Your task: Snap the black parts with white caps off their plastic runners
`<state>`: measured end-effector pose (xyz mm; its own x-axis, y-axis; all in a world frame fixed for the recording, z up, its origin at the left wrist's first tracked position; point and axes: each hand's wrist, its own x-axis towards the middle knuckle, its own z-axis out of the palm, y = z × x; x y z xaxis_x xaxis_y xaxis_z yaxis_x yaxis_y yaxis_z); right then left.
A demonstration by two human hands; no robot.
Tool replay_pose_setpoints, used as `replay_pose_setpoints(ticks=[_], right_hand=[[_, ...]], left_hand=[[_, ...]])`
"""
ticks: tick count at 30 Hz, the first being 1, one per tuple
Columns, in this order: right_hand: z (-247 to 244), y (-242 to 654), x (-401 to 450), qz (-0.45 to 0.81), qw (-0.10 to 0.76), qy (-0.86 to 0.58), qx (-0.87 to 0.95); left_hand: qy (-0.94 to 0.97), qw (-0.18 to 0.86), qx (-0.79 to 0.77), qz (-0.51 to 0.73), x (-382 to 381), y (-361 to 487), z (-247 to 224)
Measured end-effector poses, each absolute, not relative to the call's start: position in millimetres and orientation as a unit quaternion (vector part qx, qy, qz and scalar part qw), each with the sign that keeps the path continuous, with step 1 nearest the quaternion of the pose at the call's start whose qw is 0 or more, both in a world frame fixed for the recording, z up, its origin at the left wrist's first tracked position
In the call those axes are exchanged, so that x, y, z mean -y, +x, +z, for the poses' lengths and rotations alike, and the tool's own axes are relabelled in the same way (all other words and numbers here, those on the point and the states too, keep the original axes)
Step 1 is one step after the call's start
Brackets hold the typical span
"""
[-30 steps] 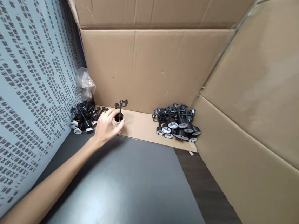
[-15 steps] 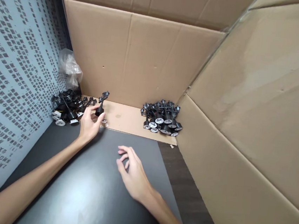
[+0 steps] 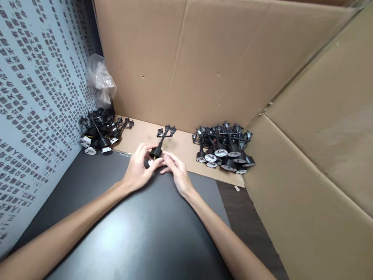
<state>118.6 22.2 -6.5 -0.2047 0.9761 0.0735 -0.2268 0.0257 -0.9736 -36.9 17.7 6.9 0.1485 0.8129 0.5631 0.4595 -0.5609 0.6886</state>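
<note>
Head view, and both hands are in play, meeting over the far edge of the black mat! The left hand has thumb and fingers closed around the flared black base of a small model street lamp, its post rising from that grip with a slight tilt to the right, three lantern heads up top. A bit of yellow wire shows under the base, right by the left thumb, and a small white piece peeks out there too, partly hidden by the fingers.

In from the other side comes the right hand, fingers bent and drawn together, tips right beside the lamp's base; whether they pinch anything, I cannot tell.

Beyond both hands lies a flat cardboard strip. Out to the left of the left hand, a tangled pile of black lamps, white discs showing among them, with a clear plastic bag behind. Over to the right of the right hand, a second heap of lamps, white-bottomed bases facing the camera! Nearer and further right, the dark wood-grain worktop shows past the mat.
</note>
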Motion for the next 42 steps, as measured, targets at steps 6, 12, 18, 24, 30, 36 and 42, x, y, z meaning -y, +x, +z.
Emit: replay_pose_setpoints(ticks=[6, 12, 18, 24, 30, 36, 42], right_hand=[[-2.6, 118.6, -19.9, 0.601, 0.499, -0.377, 0.497], [-2.8, 120.5, -21.9, 0.589, 0.488, -0.371, 0.527], [-4.7, 123.1, -23.7, 0.603, 0.485, -0.373, 0.512], [-5.7, 123.4, -25.5, 0.624, 0.509, -0.368, 0.465], [-4.8, 124.1, -26.5, 0.635, 0.521, -0.352, 0.449], [-5.0, 125.0, -27.0, 0.637, 0.524, -0.357, 0.438], [-7.5, 125.3, -27.7, 0.635, 0.527, -0.362, 0.433]], left_hand=[[0.797, 0.136, -0.386, 0.444, -13.7, -33.3, 6.6], [0.802, 0.135, -0.384, 0.436, -13.4, -32.5, 8.3], [0.821, 0.132, -0.359, 0.423, -12.8, -34.0, 8.5], [0.828, 0.12, -0.345, 0.426, -14.4, -35.9, 6.8], [0.808, 0.096, -0.375, 0.445, -12.9, -34.4, 9.5], [0.781, 0.115, -0.393, 0.471, -12.5, -40.1, 11.8], [0.715, 0.028, -0.53, 0.455, -29.2, -58.0, 5.5]])
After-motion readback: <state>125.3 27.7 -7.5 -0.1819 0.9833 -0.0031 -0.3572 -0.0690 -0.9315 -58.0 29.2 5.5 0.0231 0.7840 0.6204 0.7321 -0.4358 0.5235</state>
